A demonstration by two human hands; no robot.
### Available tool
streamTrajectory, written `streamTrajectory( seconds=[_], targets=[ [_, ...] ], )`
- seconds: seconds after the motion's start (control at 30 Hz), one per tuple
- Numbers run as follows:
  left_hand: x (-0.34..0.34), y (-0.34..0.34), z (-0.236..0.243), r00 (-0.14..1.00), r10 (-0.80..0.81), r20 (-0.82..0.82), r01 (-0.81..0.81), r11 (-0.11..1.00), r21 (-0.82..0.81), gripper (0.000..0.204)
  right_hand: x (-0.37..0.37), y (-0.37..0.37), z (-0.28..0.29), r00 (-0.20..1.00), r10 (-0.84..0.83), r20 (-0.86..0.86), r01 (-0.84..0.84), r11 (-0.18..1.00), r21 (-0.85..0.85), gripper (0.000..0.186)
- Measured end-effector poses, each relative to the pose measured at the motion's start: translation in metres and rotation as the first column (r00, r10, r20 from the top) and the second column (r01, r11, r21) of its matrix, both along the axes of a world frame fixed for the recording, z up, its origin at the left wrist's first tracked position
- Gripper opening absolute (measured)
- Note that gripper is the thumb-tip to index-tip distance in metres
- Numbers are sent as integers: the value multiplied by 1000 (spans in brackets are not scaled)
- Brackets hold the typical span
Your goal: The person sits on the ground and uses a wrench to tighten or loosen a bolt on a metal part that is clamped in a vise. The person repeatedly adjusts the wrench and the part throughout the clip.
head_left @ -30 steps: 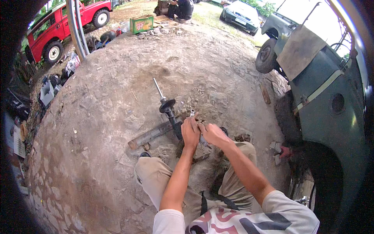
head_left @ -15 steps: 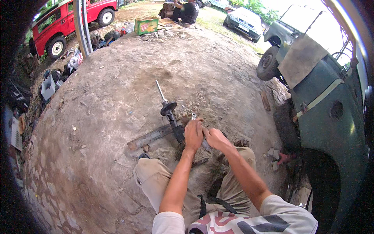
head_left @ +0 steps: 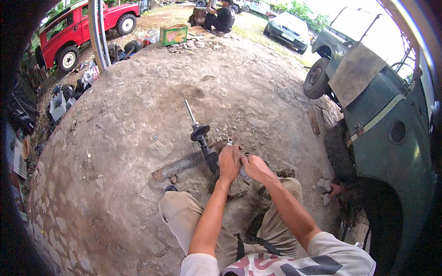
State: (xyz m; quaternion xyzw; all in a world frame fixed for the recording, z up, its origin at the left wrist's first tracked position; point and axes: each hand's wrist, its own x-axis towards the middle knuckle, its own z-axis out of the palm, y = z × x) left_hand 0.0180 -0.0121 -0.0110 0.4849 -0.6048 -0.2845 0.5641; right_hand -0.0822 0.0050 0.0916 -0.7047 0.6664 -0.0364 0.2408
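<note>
Down on the ground [head_left: 115,184]: two-handed work

Metal bar [head_left: 178,167] at left, black strut [head_left: 200,134] by its right end. Right of that, left hand [head_left: 229,162] looks closed on a silver-ended tool [head_left: 229,142]; right hand [head_left: 257,167] just beside, can't tell its grip. Probably mid-handling; next move likely calls for steadiness.

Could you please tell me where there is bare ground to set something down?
Mostly bare ground lies left of the shock absorber and bar; another patch lies between the shock absorber and the green vehicle's wheel. It is crowded around the left hand and right hand, with rubble close by.
</note>
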Motion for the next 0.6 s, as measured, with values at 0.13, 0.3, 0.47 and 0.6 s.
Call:
streamTrajectory(
  seconds=[0.13,0.3,0.47,0.6],
  targets=[
    [3,0,3,999,24,33,-26,999,32,30,-2,7,-11,1000,28,3,-27,989,-143,47],
    [4,-4,-10,990,71,125,-63,996,-68,30,10,8,0,1000,-17,19,18,994,-109,54],
    [1,-3,2,996,36,79,-33,999,-39,32,0,5,-8,997,54,58,-46,990,-134,50],
    [4,-5,13,1000,-7,-13,7,998,58,34,-3,-2,-12,990,0,141,8,998,-59,50]
  ],
)
